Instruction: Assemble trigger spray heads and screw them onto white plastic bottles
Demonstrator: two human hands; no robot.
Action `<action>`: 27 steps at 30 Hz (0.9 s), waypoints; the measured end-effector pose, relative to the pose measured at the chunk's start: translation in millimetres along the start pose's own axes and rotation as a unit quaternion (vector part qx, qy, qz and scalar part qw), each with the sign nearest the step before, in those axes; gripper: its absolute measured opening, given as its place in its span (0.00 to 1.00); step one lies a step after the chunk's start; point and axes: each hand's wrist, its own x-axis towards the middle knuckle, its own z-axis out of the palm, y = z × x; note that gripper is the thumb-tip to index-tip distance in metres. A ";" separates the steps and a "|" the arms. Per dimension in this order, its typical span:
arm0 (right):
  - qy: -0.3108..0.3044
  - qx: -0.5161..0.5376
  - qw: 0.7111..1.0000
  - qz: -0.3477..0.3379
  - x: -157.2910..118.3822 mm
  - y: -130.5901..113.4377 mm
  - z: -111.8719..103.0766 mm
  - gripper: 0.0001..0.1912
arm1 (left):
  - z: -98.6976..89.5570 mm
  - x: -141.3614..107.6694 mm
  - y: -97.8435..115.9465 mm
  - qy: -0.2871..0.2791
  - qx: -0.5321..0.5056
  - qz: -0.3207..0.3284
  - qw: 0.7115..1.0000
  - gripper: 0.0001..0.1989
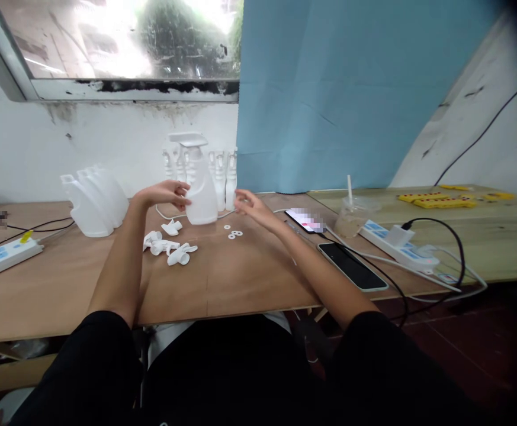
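Tall spray bottle upright between two hands; tipping risk noted

Clock positions are taken from the spray bottle (204, 198), twelve pointing towards the wall. The bottle stands upright on the counter (249, 278), with a sprayer head (189, 139) at its top. The left hand (166, 194) is at nine o'clock, thumb and fingers parted, fingertips at the bottle's side; whether they grip it cannot be told. The right hand (252, 208) is at three o'clock, apart from the bottle, fingers loosely bent, nothing visible between them.

A row of white bottles (231, 183) stands close behind, at twelve to one o'clock. Loose sprayer parts (179, 255) lie at seven o'clock and small white rings (231, 236) at five.

Hazards, as judged: the tall bottle appears light and could topple if pushed from nine o'clock alone, possibly knocking the row behind. A sleeve or forearm sweep could scatter the rings, which lie flat and uncontained. The cup with a straw (350, 223), at three o'clock, sits near a power strip (398, 245); a spill there could reach the sockets.
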 end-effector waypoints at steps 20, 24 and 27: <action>-0.192 -0.471 0.860 -0.044 -42.1 49.2 9.5 0.16 | 79.0 139.8 -51.2 0.321 0.107 -0.102 0.936 0.15; -0.190 -0.485 0.852 -0.047 -42.1 51.7 11.3 0.16 | 84.3 143.0 -53.0 0.326 0.085 -0.120 0.934 0.18; -0.187 -0.490 0.850 -0.047 -42.9 52.2 12.5 0.16 | 86.7 145.4 -51.8 0.320 0.059 -0.126 0.937 0.22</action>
